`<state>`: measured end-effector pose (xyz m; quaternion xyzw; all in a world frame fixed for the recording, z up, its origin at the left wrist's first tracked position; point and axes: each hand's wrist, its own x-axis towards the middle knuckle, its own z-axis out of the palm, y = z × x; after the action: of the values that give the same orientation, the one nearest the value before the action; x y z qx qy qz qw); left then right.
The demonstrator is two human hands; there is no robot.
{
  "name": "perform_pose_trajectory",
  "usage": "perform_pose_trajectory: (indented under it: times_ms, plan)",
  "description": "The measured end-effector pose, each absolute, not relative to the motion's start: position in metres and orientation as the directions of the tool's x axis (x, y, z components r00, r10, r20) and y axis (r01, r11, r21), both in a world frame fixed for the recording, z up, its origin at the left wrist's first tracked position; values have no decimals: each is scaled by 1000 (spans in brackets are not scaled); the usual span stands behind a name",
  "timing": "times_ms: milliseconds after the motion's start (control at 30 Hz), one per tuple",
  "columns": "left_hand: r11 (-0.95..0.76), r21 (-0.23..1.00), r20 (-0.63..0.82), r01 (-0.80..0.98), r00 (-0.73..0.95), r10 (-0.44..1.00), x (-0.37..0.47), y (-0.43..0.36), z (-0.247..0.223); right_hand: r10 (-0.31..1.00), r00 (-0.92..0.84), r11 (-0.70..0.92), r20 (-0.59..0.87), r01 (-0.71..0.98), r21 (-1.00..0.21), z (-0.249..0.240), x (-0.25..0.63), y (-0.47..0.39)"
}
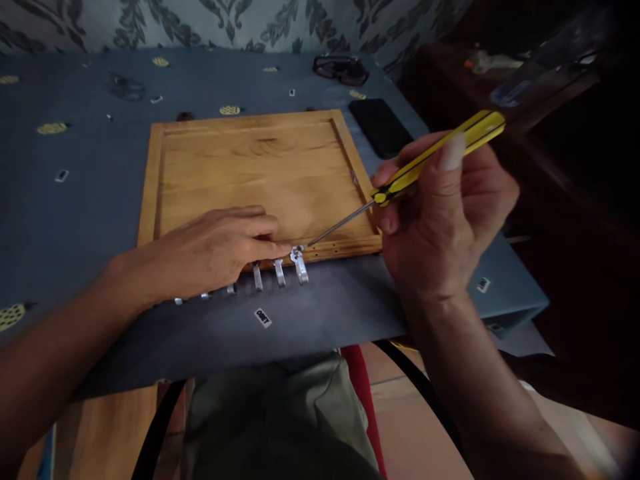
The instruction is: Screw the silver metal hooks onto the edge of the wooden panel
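Observation:
A framed wooden board (260, 173) lies on the table. Several metal hooks line its near edge, and the rightmost hook (300, 265) sits beside a row of small holes in the wood. My left hand (215, 247) rests over the near edge, its fingers spread and a fingertip touching the rightmost hook's plate; the palm hides part of the other hooks. In my right hand (440, 213) is a yellow-handled screwdriver (425, 160), held at a slant between thumb and fingers. Its thin shaft reaches down left, with the tip close to that same hook's plate.
Behind the board's right side lie a black phone (381, 127) and dark glasses (341, 69). The dark patterned tablecloth (75, 220) extends to the left. A plastic item sits on dark furniture at the upper right. My lap is below the table's front edge.

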<state>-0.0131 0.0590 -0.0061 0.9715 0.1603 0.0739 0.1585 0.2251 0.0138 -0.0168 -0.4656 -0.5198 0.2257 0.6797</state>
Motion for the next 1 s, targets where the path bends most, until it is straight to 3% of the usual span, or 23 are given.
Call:
perform_pose_trajectory:
  times_ms: [300,733,1000]
  plan:
    - [-904,318,71,286,943,324,-13,60,-6,804,327,435,496,245,-867,-21,222,8]
    - [-896,351,109,272,938,328,-14,60,-9,779,272,576,565,43,-816,-28,220,14]
    - [-934,287,191,215,942,276,-14,62,-13,812,227,562,538,-54,-825,-28,219,14]
